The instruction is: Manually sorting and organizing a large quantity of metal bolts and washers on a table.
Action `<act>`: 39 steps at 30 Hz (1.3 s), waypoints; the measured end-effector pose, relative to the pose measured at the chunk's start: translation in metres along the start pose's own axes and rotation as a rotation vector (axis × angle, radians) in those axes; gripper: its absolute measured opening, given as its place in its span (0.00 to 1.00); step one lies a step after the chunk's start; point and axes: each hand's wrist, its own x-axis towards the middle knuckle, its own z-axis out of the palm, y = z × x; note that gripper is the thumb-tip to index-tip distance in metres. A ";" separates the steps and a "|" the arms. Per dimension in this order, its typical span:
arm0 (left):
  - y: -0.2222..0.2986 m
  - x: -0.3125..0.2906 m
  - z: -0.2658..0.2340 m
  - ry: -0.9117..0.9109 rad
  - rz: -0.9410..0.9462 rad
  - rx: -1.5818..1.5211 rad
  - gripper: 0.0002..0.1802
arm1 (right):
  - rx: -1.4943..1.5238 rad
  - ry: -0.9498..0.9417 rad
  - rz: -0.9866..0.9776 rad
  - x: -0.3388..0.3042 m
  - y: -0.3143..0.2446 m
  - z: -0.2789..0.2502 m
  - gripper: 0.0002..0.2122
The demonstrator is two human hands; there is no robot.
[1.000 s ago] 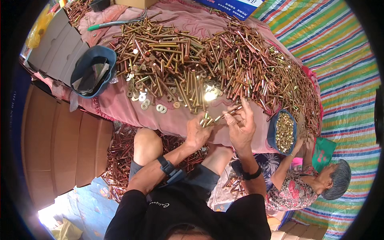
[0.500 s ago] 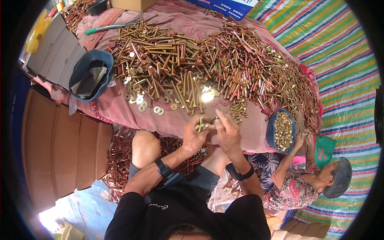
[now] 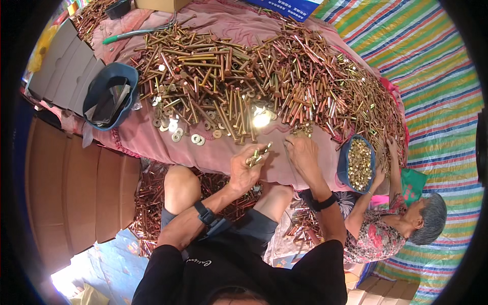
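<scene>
My left hand (image 3: 245, 166) is closed around brass-coloured bolts (image 3: 257, 155), whose ends stick out past the thumb and fingers. Over the cloth to its right, my right hand (image 3: 304, 156) reaches forward with curled fingers at the edge of a small pile of nuts (image 3: 306, 129); what its fingertips hold, if anything, is hidden. A big heap of long bolts (image 3: 218, 66) spreads beyond both hands. Flat washers (image 3: 197, 139) lie scattered at the heap's near edge, left of my left hand.
A blue basin full of nuts (image 3: 360, 165) stands at right, beside a co-worker (image 3: 378, 229) whose hands touch the heap. At left are another blue basin (image 3: 133, 84) with dark items and brown cartons (image 3: 76, 188). More bolts (image 3: 152, 203) lie below the pink cloth (image 3: 229, 155).
My right hand has parted from my left and moved forward and right to the nut pile. The left hand keeps its bolts, now tilted differently. The co-worker's hands have spread onto the heap.
</scene>
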 end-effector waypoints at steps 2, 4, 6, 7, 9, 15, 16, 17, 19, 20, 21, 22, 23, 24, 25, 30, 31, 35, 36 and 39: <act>-0.003 0.002 -0.001 -0.012 0.058 0.041 0.16 | -0.035 0.010 -0.025 0.005 0.003 0.001 0.10; -0.008 0.002 -0.001 -0.022 0.117 0.081 0.16 | -0.071 0.021 -0.051 0.008 0.003 0.000 0.09; -0.011 0.001 0.001 -0.018 0.066 -0.008 0.16 | 0.336 0.126 -0.013 0.012 0.000 -0.001 0.09; -0.010 0.001 0.000 -0.014 0.067 -0.007 0.16 | 0.338 0.124 -0.017 0.011 -0.009 -0.007 0.09; -0.005 0.000 -0.001 -0.021 0.054 -0.001 0.15 | 1.015 -0.055 0.436 0.000 -0.030 -0.019 0.08; -0.009 0.001 -0.002 -0.064 0.106 -0.009 0.18 | 0.949 0.026 0.096 -0.010 -0.043 -0.023 0.10; -0.010 0.000 -0.002 -0.064 0.108 -0.007 0.18 | 0.950 0.027 0.094 -0.010 -0.045 -0.024 0.10; -0.011 -0.001 -0.002 -0.071 0.105 -0.021 0.19 | 0.917 0.046 0.063 -0.010 -0.049 -0.025 0.11; -0.008 0.000 -0.001 -0.076 0.105 -0.030 0.21 | 0.888 0.065 0.025 -0.011 -0.055 -0.022 0.11; -0.007 0.000 0.000 -0.085 0.108 -0.020 0.22 | 0.991 0.111 0.103 -0.013 -0.060 -0.018 0.11; -0.006 -0.001 -0.001 -0.093 0.108 -0.009 0.23 | 1.095 0.153 0.184 -0.015 -0.063 -0.015 0.10; -0.006 -0.001 -0.002 -0.092 0.083 -0.035 0.22 | 1.098 0.150 0.182 -0.015 -0.064 -0.015 0.10; -0.006 -0.001 -0.004 -0.089 0.083 -0.032 0.22 | 0.945 0.181 0.083 -0.014 -0.065 -0.016 0.11; -0.004 0.000 -0.005 -0.074 0.113 0.022 0.23 | 0.788 0.213 -0.012 -0.014 -0.065 -0.017 0.11; -0.002 0.001 -0.005 -0.060 0.142 0.076 0.23 | 0.787 0.214 -0.012 -0.014 -0.064 -0.017 0.11; -0.002 -0.002 -0.007 -0.085 0.081 0.030 0.24 | 0.635 0.279 -0.075 -0.014 -0.068 -0.021 0.11; -0.003 -0.002 -0.008 -0.094 0.091 0.049 0.25 | 0.635 0.283 -0.076 -0.015 -0.068 -0.020 0.11; -0.005 -0.001 -0.006 -0.083 0.069 0.033 0.24 | 0.901 0.154 0.156 -0.020 -0.072 -0.013 0.11; -0.004 -0.001 -0.006 -0.079 0.077 0.035 0.23 | 1.065 0.135 0.250 -0.021 -0.074 -0.014 0.10; -0.006 -0.001 -0.006 -0.079 0.054 0.008 0.22 | 0.671 0.269 -0.089 -0.012 -0.075 -0.023 0.09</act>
